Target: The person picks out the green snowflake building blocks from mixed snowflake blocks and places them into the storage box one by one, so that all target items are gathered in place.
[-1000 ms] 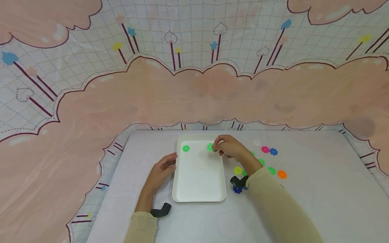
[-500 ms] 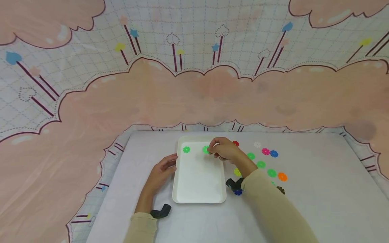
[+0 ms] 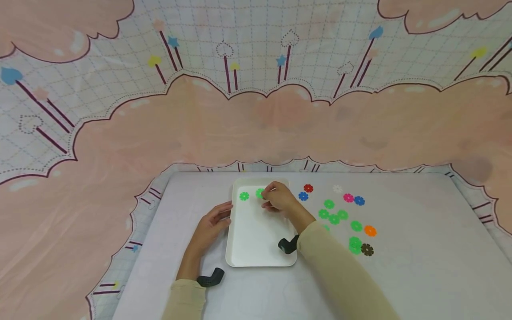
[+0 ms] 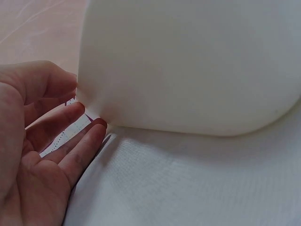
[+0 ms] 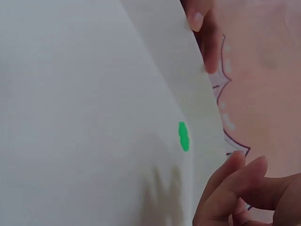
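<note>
A white rectangular tray lies on the table in the head view. My left hand rests its fingertips against the tray's left edge; in the left wrist view the fingers touch the tray wall. Over the tray's far part, my right hand pinches a green flower-shaped plastic disc at its fingertips. In the right wrist view that held disc is hidden behind the fingers. Another green flower-shaped disc lies inside the tray near its far left corner.
Right of the tray lie several loose flower-shaped discs: several green ones, a red, blue ones, a pink, a white, an orange and a brown. A printed cloth hangs behind.
My right hand has moved left over the tray, carrying the green disc closer to the one lying there. More discs on the table are uncovered. The left hand has stayed at the tray's edge.
</note>
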Demonstrator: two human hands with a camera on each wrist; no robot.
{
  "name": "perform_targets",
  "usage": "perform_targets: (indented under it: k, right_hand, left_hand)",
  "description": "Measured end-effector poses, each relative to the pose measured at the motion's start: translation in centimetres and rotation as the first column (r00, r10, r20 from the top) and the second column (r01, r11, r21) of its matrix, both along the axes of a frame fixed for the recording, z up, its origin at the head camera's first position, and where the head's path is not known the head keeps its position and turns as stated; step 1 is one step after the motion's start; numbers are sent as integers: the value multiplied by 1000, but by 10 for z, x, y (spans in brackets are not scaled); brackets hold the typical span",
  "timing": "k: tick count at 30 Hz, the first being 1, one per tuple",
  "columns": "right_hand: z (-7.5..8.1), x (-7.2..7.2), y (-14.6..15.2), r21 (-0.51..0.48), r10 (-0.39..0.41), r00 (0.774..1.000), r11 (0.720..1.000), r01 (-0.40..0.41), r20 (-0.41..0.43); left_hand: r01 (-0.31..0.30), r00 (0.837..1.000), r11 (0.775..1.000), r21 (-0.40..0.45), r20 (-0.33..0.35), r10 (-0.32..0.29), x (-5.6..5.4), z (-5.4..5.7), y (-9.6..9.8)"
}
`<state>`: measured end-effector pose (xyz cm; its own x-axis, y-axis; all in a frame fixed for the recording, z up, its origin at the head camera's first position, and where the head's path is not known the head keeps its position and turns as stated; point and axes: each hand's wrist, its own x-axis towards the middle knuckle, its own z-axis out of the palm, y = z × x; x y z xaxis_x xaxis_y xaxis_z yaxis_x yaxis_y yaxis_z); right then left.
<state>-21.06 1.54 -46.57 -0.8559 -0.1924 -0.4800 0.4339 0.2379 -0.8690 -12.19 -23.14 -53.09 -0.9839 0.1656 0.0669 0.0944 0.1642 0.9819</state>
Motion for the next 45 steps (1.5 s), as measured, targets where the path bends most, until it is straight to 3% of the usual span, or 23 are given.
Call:
perform_targets:
  k: [16,45]
  right_hand:
    - [-35,-9,-22,113,-196,980,975,193,15]
    - [-39,-10,-26,186,-221,975,957,220,-19]
  left_hand:
    - [-3,1000,1000,2,9,3,-1,1,1]
    - [-21,999,999,-26,28,22,0,0,1]
